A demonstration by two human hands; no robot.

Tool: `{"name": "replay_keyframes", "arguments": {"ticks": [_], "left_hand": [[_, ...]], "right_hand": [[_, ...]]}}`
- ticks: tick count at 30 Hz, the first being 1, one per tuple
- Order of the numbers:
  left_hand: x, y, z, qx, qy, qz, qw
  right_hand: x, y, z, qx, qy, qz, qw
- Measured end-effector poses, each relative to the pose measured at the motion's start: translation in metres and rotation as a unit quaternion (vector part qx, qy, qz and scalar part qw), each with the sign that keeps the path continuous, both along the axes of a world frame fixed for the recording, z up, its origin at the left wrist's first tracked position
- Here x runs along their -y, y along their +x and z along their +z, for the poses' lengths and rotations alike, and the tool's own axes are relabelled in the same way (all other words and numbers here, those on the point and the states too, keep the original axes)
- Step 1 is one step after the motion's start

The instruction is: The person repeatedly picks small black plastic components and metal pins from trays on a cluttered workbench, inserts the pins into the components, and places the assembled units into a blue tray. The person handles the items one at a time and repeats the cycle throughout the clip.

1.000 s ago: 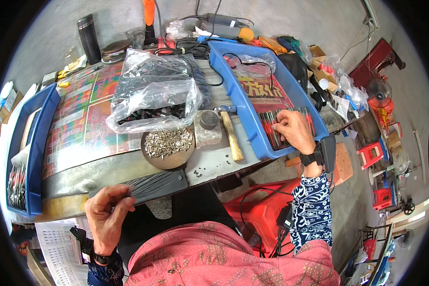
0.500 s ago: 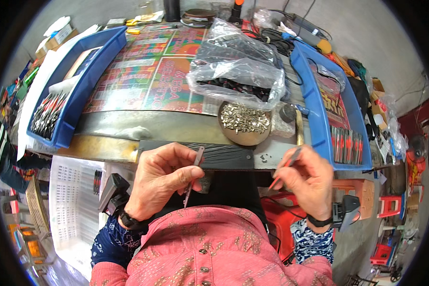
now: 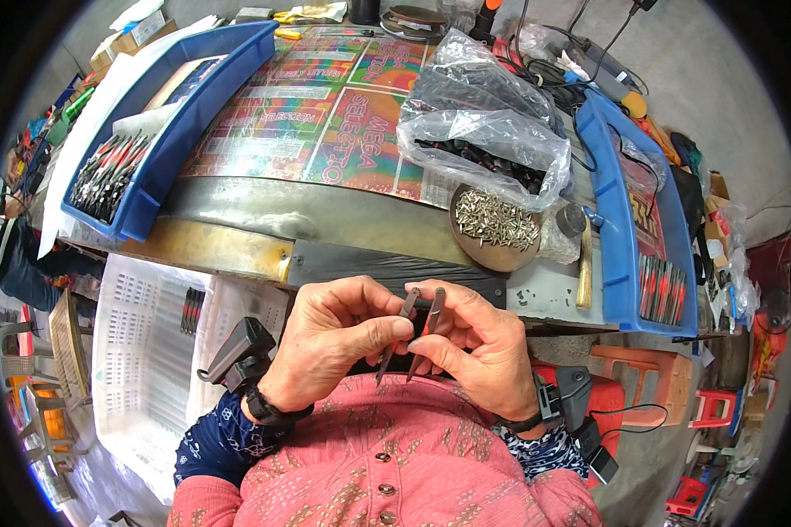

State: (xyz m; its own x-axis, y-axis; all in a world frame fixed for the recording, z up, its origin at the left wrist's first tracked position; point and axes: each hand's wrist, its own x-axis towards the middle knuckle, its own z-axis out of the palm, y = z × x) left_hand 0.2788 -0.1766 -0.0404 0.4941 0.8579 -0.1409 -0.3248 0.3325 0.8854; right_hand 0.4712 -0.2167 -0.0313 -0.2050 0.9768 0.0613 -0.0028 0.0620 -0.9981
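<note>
My left hand (image 3: 338, 325) pinches a thin grey metal strip (image 3: 385, 362) with a pointed lower end. In my right hand (image 3: 479, 347) is a slim dark strip with red on it (image 3: 433, 309), also gripped between thumb and fingers. The two strips stand side by side in front of my chest, slightly apart at their lower ends. Whether they touch behind the fingers I cannot tell. Just past my right hand, on the bench, a round bowl (image 3: 471, 249) holds many short silvery metal pieces (image 3: 499, 220).
Blue trays with red-and-black strips stand left (image 3: 141, 198) and right (image 3: 620, 290). A clear plastic bag (image 3: 492, 123) of dark parts lies behind the bowl. Beside it rests a hammer (image 3: 584, 272). A white plastic crate (image 3: 141, 369) sits below left, an orange stool (image 3: 668, 369) right.
My right hand has moved left, bringing its red-marked strip beside the grey one in my left hand. My left hand has shifted slightly right in view, and the whole view has turned a little.
</note>
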Motion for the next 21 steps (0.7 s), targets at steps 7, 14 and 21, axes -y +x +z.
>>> {"name": "replay_keyframes", "arguments": {"ticks": [7, 14, 21], "left_hand": [[0.006, 0.004, -0.005, 0.016, -0.016, 0.026, 0.999], [0.008, 0.006, -0.007, 0.027, -0.015, 0.025, 0.999], [0.01, 0.01, -0.008, 0.033, -0.011, 0.033, 0.999]], "right_hand": [[0.002, -0.009, -0.008, 0.053, 0.056, -0.01, 0.997], [0.005, -0.011, -0.007, 0.06, 0.075, -0.024, 0.995], [0.007, -0.008, -0.005, 0.074, 0.074, -0.024, 0.994]]}}
